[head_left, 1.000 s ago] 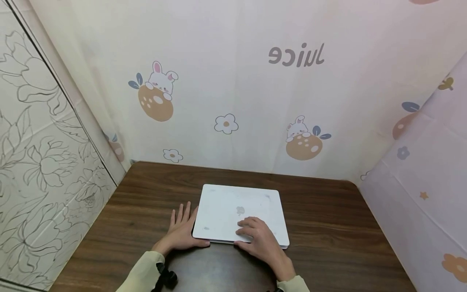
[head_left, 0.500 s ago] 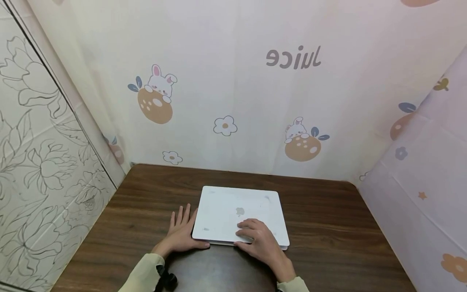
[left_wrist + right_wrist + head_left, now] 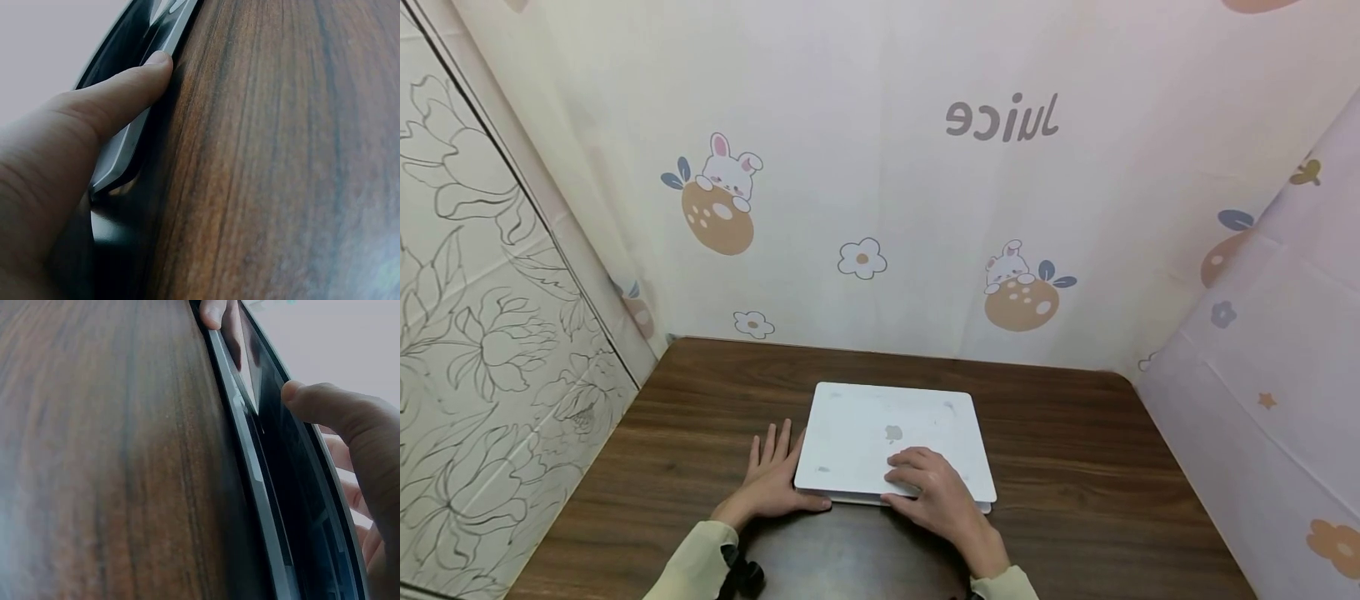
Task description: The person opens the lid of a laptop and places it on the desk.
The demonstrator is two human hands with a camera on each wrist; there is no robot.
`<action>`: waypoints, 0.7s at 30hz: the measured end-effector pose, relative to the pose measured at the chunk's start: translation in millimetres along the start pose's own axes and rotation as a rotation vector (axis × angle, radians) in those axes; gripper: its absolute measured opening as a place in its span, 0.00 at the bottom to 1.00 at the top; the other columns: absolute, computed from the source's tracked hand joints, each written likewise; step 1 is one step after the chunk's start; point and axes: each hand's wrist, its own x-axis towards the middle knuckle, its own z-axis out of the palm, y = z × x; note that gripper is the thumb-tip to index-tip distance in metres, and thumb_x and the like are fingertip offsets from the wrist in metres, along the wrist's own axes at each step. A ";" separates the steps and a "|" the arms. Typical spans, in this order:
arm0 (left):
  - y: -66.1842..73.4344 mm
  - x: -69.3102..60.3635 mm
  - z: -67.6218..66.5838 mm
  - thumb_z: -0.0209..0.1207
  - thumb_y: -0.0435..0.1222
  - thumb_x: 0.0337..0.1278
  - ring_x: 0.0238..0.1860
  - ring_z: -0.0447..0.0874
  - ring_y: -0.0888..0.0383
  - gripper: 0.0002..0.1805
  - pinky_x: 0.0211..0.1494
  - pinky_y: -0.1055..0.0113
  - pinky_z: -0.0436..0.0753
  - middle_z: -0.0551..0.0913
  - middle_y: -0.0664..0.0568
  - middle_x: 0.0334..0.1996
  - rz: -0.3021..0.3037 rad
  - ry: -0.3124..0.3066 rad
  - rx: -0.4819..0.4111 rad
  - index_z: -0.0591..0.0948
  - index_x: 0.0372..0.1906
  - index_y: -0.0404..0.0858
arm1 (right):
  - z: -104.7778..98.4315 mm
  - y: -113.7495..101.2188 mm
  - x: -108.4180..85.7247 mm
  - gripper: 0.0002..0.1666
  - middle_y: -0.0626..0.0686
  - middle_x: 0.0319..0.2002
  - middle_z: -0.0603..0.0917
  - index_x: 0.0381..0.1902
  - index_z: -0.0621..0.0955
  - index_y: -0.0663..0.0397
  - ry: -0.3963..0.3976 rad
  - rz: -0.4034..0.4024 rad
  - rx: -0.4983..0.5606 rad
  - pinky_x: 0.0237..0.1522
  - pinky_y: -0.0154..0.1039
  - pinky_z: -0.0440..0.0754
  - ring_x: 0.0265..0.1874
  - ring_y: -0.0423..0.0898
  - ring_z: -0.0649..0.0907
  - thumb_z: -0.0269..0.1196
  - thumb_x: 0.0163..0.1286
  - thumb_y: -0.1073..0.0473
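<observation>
A silver-white laptop (image 3: 865, 425) lies on the wooden table, its lid raised a narrow gap along the near edge. The left hand (image 3: 767, 487) lies at the laptop's left near corner, fingers spread on the table, thumb against the base's front edge; the left wrist view shows that thumb (image 3: 125, 94) on the base (image 3: 128, 140). The right hand (image 3: 936, 496) pinches the lid's front edge, fingers on top. In the right wrist view the thumb (image 3: 325, 406) is under the lid (image 3: 312, 469), and the dark screen side shows above the base (image 3: 253, 469).
The brown wooden table (image 3: 1075, 467) extends on both sides of the laptop. A printed curtain (image 3: 880, 167) stands behind its far edge, with a flower-patterned panel (image 3: 490, 350) at the left and another curtain (image 3: 1262, 375) at the right.
The lid's near edge is slightly higher above the base than a second ago. The left hand looks unmoved; the head view has shifted slightly.
</observation>
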 end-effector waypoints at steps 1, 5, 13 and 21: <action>0.4 -0.2 -0.8 0.69 0.75 0.35 0.82 0.24 0.34 0.75 0.78 0.34 0.26 0.34 0.37 0.84 0.000 -0.006 -0.001 0.48 0.84 0.44 | -0.4 -0.3 0.5 0.13 0.47 0.44 0.90 0.35 0.90 0.47 -0.006 0.008 0.001 0.48 0.48 0.86 0.48 0.46 0.86 0.81 0.54 0.51; 3.9 -2.3 -6.6 0.70 0.73 0.37 0.82 0.24 0.32 0.74 0.77 0.33 0.26 0.35 0.34 0.83 0.009 -0.023 -0.016 0.49 0.84 0.42 | -2.4 -1.7 3.1 0.13 0.46 0.44 0.90 0.35 0.91 0.46 -0.024 0.033 -0.001 0.48 0.47 0.87 0.48 0.45 0.86 0.81 0.55 0.50; 9.3 -4.3 -12.2 0.70 0.72 0.39 0.82 0.25 0.31 0.72 0.78 0.32 0.28 0.35 0.33 0.83 -0.006 -0.050 -0.005 0.50 0.84 0.42 | -6.8 -2.9 7.7 0.13 0.47 0.44 0.90 0.35 0.91 0.47 -0.040 0.041 -0.004 0.48 0.46 0.87 0.48 0.46 0.87 0.82 0.54 0.51; 7.3 -4.7 -10.3 0.70 0.72 0.38 0.82 0.25 0.30 0.73 0.77 0.32 0.28 0.36 0.32 0.83 0.015 -0.031 -0.018 0.51 0.84 0.40 | -11.0 -4.4 10.9 0.13 0.46 0.43 0.91 0.35 0.91 0.47 -0.045 0.042 -0.015 0.47 0.45 0.87 0.47 0.44 0.87 0.81 0.55 0.51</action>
